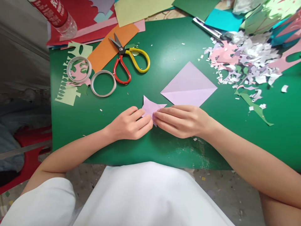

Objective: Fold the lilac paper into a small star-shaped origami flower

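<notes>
Between my two hands is a small lilac paper piece (150,106) with pointed corners, low over the green table (131,150). My left hand (132,123) pinches its left side, fingers curled and closed. From the right, my right hand (180,121) grips the same paper, its fingertips pressed together near the middle. Part of the paper's lower edge is hidden by the fingers. Just beyond my right hand lies a lilac paper square (189,86) with a crease across it, turned like a diamond.
Scissors (121,49) with one red and one yellow handle lie partly on orange paper (103,47). Two tape rings (103,94) sit left of them. A bottle (56,15) is at the upper left. Paper scraps (249,59) heap at the right, near coloured sheets.
</notes>
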